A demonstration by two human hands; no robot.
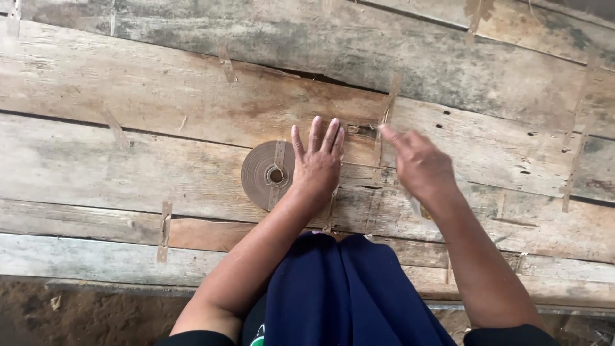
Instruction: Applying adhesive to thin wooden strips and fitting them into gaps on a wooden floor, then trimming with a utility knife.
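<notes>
- At the bottom centre of the frame, dark blue cloth [339, 288] covers the person's lap, both forearms reaching up from it.
- Just above, the left hand [317, 163] lies flat, fingers spread and gripping nothing, its heel beside a coiled roll of brown strip [266, 174], probably to steady it.
- To the right, the right hand [419, 163] is blurred, fingers loosely extended toward a thin strip [384, 128]; whether it pinches anything I cannot tell.
- Beyond, weathered wooden planks [160, 83] carry scattered strip pieces; bare dirt [83, 317] shows lower left.
</notes>
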